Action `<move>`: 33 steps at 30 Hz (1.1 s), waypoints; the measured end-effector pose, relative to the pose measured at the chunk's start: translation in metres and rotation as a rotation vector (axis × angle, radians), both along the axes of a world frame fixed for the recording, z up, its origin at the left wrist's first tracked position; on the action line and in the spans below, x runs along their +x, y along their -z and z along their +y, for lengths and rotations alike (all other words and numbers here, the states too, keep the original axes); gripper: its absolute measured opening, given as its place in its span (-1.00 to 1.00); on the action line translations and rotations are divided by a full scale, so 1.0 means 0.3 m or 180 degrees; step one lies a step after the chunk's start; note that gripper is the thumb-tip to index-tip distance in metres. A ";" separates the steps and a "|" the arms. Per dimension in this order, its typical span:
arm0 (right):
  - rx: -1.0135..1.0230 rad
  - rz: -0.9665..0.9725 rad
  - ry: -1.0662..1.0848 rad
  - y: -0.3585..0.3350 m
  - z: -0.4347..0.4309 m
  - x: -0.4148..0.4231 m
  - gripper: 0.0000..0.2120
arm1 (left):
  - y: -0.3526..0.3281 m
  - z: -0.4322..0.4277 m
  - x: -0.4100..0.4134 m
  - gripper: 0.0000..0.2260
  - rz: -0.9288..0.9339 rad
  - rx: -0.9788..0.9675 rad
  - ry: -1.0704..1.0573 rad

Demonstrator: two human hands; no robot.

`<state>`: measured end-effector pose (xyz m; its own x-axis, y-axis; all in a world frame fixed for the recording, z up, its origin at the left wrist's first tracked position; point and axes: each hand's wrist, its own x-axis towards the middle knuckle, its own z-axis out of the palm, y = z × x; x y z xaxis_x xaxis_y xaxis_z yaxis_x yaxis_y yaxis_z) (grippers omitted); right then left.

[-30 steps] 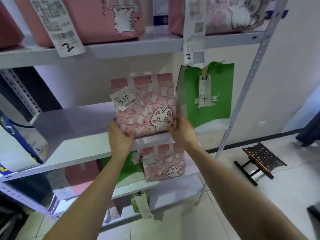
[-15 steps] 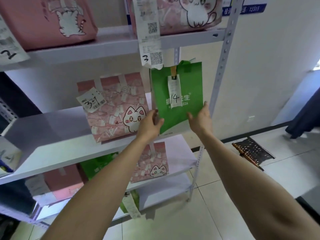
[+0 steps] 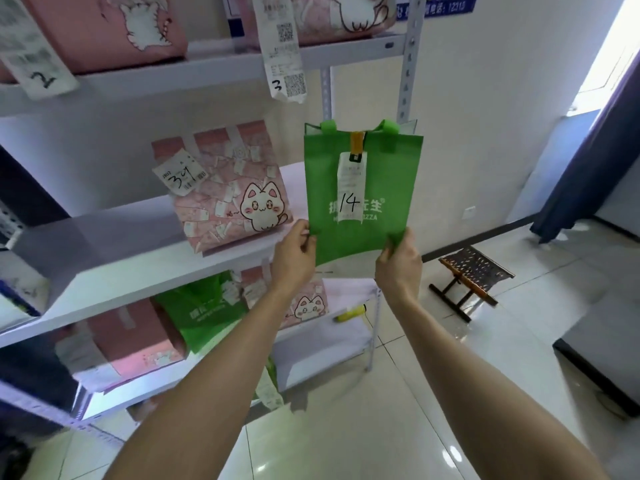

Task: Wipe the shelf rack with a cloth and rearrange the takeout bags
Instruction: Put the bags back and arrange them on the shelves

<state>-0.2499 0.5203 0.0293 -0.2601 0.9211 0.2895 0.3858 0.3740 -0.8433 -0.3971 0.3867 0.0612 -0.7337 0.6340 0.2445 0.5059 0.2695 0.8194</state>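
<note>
A green takeout bag with a receipt marked 14 stands upright at the right end of the middle shelf of the white rack. My left hand pinches its lower left edge and my right hand grips its lower right corner. Left of it, a pink cat-print bag tagged 341 stands upright on the same shelf, apart from both hands. No cloth is in view.
Pink cat bags with receipts 2 and 3 sit on the shelf above. Below are a green bag, pink bags and a yellow object. A small folding stool stands on the tiled floor at right, near a dark curtain.
Both hands let go of the pink bag and moved right to the green bag, which they now hold by its lower corners; it has shifted slightly forward and right.
</note>
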 end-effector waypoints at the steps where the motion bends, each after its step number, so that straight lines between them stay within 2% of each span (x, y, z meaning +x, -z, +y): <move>1: 0.0019 0.0019 -0.0013 -0.002 -0.052 0.024 -0.83 | 0.001 -0.054 0.028 -0.85 0.0005 0.0024 -0.0018; 8: 0.0213 0.0064 -0.0420 -0.036 -0.471 0.019 -0.89 | 0.016 -0.556 0.111 -0.84 0.0006 0.0359 -0.0361; 11: 0.0164 0.0055 -0.0792 -0.063 -0.644 -0.079 -0.84 | 0.008 -0.774 0.065 -0.86 0.0076 0.0480 -0.0681; 16: 0.0097 0.0045 -0.1426 -0.135 -0.879 -0.296 -0.90 | -0.038 -1.060 -0.084 -0.86 0.0247 0.0505 -0.1405; 18: 0.0076 0.0038 -0.1682 -0.145 -0.946 -0.419 -0.83 | -0.051 -1.137 -0.176 -0.87 0.0228 0.0476 -0.1614; 21: 0.0233 0.0046 -0.1854 -0.146 -1.005 -0.599 -0.67 | -0.058 -1.206 -0.328 -0.90 0.0342 0.0331 -0.1783; 27: 0.0321 -0.0123 -0.2011 -0.154 -1.011 -0.901 -0.70 | -0.053 -1.217 -0.598 -0.94 0.0371 0.0232 -0.1925; 33: 0.0287 -0.0524 -0.2155 -0.127 -0.958 -1.042 -0.53 | -0.015 -1.170 -0.769 -0.92 0.0370 0.0103 -0.1987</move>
